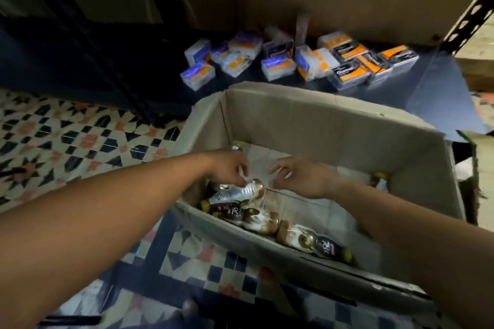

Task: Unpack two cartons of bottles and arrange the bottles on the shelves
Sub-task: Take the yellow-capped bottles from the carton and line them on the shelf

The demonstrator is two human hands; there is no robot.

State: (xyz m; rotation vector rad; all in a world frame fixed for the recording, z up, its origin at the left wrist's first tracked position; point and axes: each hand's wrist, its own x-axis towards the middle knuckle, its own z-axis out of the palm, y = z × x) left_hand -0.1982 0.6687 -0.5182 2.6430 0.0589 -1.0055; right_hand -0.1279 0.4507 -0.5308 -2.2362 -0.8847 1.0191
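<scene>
On the left is the patterned tile floor (66, 141). My left hand (228, 167) reaches over the near left corner of the open carton (320, 120), fingers curled down and pinching a clear bottle (247, 189) close to its gold cap; the bottle lies tilted on top of the others. Just to its right, my right hand (299, 177) hangs inside the carton with fingers loosely spread, holding nothing and not touching the bottle. Below both hands, more bottles (267, 219) lie on their sides along the carton's near wall, running rightward to a dark one (327, 247). Beyond the carton, small boxes (294, 61) sit scattered on a dark surface (433, 93). At far right a perforated rack post (470, 10) slants upward.
</scene>
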